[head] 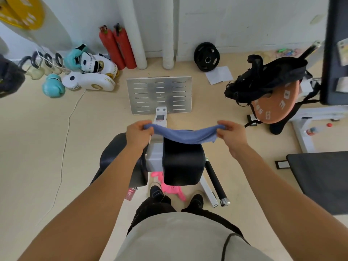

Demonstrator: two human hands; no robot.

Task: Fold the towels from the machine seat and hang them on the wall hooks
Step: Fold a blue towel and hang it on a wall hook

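Head view: my left hand (139, 133) and right hand (232, 134) each pinch an end of the blue towel (185, 135), fingers curled round the cloth, so it hangs stretched between them in a shallow sag. Directly under the towel is the black seat (182, 162) of the machine, and a second black pad (120, 159) lies under my left forearm. Beyond my hands the metal footplate (160, 94) lies on the floor. Below the seat, near my shoes (195, 201), pink cloth (170, 188) lies on the floor. Beyond my left hand stand two red extinguishers (117, 47); beyond my right, a black bag (267, 78).
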